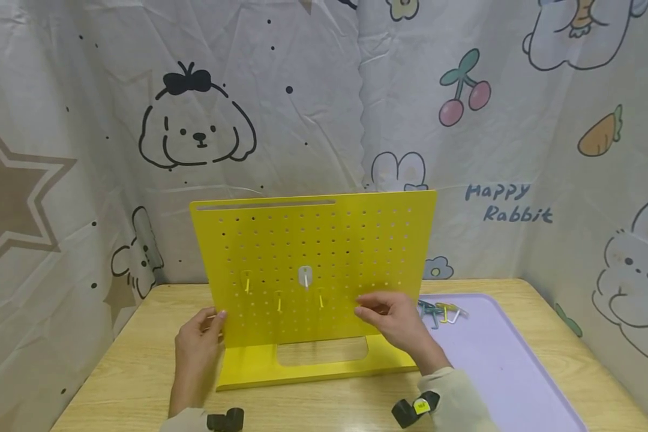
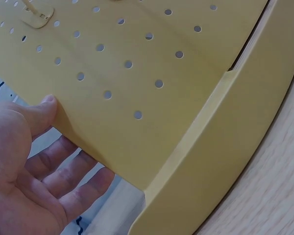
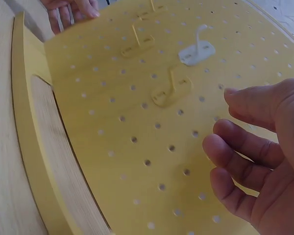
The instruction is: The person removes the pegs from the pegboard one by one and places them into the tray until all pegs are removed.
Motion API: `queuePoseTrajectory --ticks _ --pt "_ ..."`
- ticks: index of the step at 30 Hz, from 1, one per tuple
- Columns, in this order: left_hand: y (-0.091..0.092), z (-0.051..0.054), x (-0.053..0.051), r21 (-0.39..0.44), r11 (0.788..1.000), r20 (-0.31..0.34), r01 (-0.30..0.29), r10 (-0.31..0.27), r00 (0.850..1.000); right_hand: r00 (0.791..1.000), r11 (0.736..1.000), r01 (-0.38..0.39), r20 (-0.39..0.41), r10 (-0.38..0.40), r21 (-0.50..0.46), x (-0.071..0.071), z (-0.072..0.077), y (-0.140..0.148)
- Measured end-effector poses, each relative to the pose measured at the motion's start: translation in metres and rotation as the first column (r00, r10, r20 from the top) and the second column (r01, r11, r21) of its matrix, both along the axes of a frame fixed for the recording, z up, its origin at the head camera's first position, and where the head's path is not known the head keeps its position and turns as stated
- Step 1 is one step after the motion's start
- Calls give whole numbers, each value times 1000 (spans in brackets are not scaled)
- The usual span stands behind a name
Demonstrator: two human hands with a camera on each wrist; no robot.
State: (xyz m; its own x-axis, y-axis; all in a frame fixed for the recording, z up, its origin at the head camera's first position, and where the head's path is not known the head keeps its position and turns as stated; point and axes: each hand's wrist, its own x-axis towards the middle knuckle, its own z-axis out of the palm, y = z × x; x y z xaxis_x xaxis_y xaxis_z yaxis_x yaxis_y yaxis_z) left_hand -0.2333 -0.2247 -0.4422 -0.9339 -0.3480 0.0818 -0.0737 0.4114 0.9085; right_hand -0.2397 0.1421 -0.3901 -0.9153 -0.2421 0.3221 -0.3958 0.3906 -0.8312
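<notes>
A yellow pegboard (image 1: 324, 252) stands upright on its own base on the wooden table. Hooked into its holes are a white hook (image 1: 305, 276) and three yellow hooks, among them one yellow hook (image 3: 171, 90) close to the white one. At the board's left edge, my left hand (image 1: 198, 342) holds on, with the thumb (image 2: 48, 105) on the front and the other fingers behind the edge. My right hand (image 1: 391, 321) hovers before the lower right of the board, fingers loosely bent. Nothing shows between its thumb and fingers in the right wrist view.
To the right, a lilac tray (image 1: 497, 354) carries a small heap of dark green, yellow and white hooks (image 1: 443, 311) near its back left. A patterned cloth (image 1: 313, 120) hangs behind and beside the table (image 1: 135, 360). The board's base has a wide cut-out.
</notes>
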Motion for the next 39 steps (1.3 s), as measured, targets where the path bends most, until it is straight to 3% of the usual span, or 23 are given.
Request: queuePoseTrajectory --ticks 9,14,21,28,39 --pt "1 0 1 10 1000 -38 2 -1 999 995 996 -80 -49 82 25 -6 -5 -28" --pt "0 0 0 20 1000 -27 9 -8 1000 995 995 -93 -41 94 35 -9 -9 -41" --pt "1 -1 -1 8 1000 -51 14 -14 999 995 994 -91 -43 93 54 -12 -11 -55" --pt "0 0 2 3 1000 -16 6 -6 1000 995 994 -90 -39 93 56 -14 -10 -62" --pt "0 0 2 6 1000 -20 11 -11 1000 997 997 -70 -39 71 28 -12 -7 -62"
